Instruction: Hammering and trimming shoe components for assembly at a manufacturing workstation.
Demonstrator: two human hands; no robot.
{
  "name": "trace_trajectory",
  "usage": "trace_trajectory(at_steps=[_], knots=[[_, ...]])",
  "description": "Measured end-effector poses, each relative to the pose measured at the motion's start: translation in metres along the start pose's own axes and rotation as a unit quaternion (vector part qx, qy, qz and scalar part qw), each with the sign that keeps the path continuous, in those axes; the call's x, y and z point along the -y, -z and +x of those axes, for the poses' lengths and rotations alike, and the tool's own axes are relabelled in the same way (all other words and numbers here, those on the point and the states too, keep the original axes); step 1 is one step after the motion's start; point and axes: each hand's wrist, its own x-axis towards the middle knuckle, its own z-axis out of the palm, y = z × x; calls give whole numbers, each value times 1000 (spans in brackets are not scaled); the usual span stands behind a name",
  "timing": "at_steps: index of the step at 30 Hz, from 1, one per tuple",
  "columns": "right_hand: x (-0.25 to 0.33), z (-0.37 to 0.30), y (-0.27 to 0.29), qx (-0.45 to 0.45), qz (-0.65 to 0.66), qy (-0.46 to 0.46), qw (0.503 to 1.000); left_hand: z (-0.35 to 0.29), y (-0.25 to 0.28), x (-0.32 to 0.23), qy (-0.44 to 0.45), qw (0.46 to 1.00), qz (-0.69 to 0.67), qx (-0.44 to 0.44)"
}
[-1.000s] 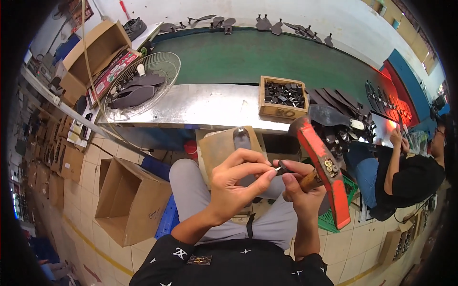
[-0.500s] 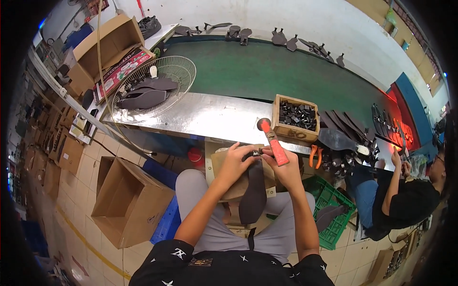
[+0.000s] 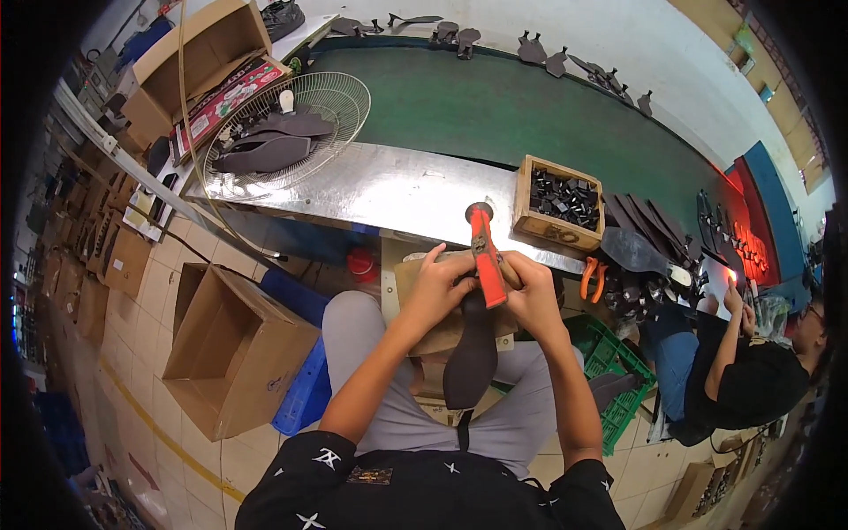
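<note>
In front of my lap a dark brown, sole-shaped shoe part (image 3: 470, 362) hangs with its broad end toward me. The fingers of my left hand (image 3: 437, 287) are closed on its narrow far end. My right hand (image 3: 534, 300) grips a hammer with a red head (image 3: 488, 265); its round black face points away from me, and the handle is mostly hidden by the head and fingers. Both hands meet above a tan padded block (image 3: 408, 274) between my knees. Whatever small piece lies between the fingertips is hidden under the hammer head.
A wooden box (image 3: 559, 231) of small black pieces stands on the metal bench edge (image 3: 389, 190), beside orange-handled pliers (image 3: 593, 279). More soles lie in a wire fan guard (image 3: 291, 132). A cardboard box (image 3: 238, 353) and green crate (image 3: 609, 362) flank me. A co-worker (image 3: 742, 371) sits at right.
The hammer head has swung left over the left fingertips and the sole's far end. Both hands stay closed; the view has shifted slightly.
</note>
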Motion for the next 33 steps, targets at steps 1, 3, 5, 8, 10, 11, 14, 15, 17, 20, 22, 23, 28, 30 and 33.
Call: trace_trajectory(at_steps=[1, 3, 5, 8, 10, 11, 14, 15, 17, 20, 22, 23, 28, 30, 33], knots=[[-1, 0, 1, 7, -3, -10, 1000, -1, 1, 1, 6, 1000, -3, 11], [-5, -2, 2, 15, -6, -19, 1000, -4, -2, 1, 5, 1000, -9, 6], [-7, -5, 2, 12, -56, 25, 998, -4, -4, 3, 3, 1000, -15, 1], [0, -4, 4, 34, -96, 44, 994, -1, 0, -1, -47, 999, 17, -13], [4, -3, 9, 35, -130, 47, 990, 5, 9, -18, 50, 995, -88, -15], [6, -3, 11, 36, -162, 50, 985, 6, 8, -18, 49, 995, -90, -14], [16, -15, 1, -64, -22, -8, 998, 9, 8, -16, 42, 990, -137, -1], [20, -21, 3, -63, -23, -7, 998, 8, 8, -13, 68, 985, -158, 7], [40, -37, 10, -80, 68, -122, 987, 5, 9, -9, 100, 979, -178, 13], [82, -59, 23, -55, 35, -138, 988, 4, 15, -9, 149, 962, -222, 53], [83, -78, 28, -47, -67, -81, 993, 6, 13, -16, 113, 974, -195, 35], [81, -81, 26, -49, -67, -85, 993, 6, 11, -14, 114, 973, -196, 39], [71, -62, 22, 3, -63, -125, 990, 5, 8, -9, 102, 959, -262, 40], [84, -56, 29, 2, -54, -128, 990, 5, 10, -6, 109, 959, -257, 41], [124, -61, 54, -107, -82, -38, 990, 1, 6, -10, 126, 957, -255, 54]])
